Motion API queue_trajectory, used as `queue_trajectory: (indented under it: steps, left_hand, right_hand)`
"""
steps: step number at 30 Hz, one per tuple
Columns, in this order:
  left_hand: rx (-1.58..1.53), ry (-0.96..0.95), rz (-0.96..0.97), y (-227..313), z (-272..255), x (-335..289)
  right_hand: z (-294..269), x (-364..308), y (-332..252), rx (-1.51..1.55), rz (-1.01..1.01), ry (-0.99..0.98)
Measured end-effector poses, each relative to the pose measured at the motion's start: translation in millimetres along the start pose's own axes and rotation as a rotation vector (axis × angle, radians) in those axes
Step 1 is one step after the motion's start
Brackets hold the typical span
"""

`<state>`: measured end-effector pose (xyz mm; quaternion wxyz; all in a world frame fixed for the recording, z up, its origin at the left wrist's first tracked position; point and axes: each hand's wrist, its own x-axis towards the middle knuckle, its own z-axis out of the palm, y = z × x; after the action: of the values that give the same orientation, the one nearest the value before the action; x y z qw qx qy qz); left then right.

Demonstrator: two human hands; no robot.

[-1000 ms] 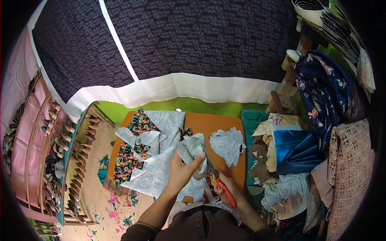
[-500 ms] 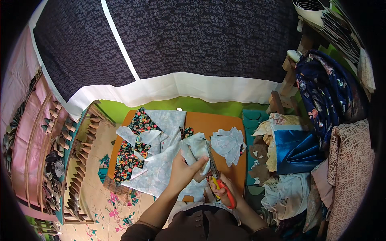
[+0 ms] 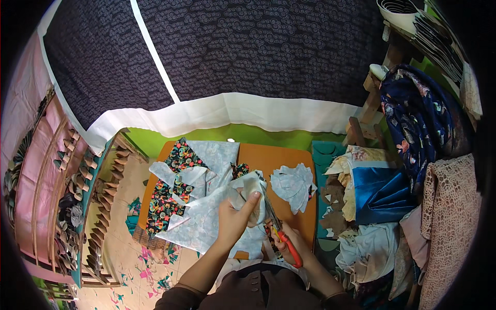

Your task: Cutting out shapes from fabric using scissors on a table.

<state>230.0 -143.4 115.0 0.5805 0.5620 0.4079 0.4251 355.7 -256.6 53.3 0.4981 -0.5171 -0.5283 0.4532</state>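
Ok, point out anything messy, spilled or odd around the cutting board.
Coloured fabric scraps litter the floor left of the orange board. On it, cut pale pieces sit in a loose heap. The left hand holds pale fabric; the right hand works the red-handled scissors.

An orange worktop [image 3: 289,160] is sitting in front of me. Pale blue fabric [image 3: 206,222] and black floral fabric [image 3: 165,199] are lying across its left side, and a small heap of pale cut pieces [image 3: 293,185] is resting toward its right. Paper scraps [image 3: 155,258] are littering the floor [image 3: 129,253] beside it.
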Motion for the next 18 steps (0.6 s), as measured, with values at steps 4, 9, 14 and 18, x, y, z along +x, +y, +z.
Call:
queue_trajectory:
  steps: [4, 9, 14, 18]
  left_hand:
    - [0.003, 0.002, -0.002, -3, 5, 1]
    - [0.091, 0.009, -0.005, 7, 5, -5]
    - [0.083, -0.006, -0.008, 3, 7, -1]
    - [0.116, -0.049, 0.004, 2, 6, 2]
  right_hand:
    - [0, -2, 4, -0.038, -0.064, 0.011]
    - [2, 1, -2, -0.011, -0.081, 0.005]
    - [-4, -2, 3, -0.023, -0.002, 0.006]
    - [-6, -2, 0, -0.031, -0.014, -0.004]
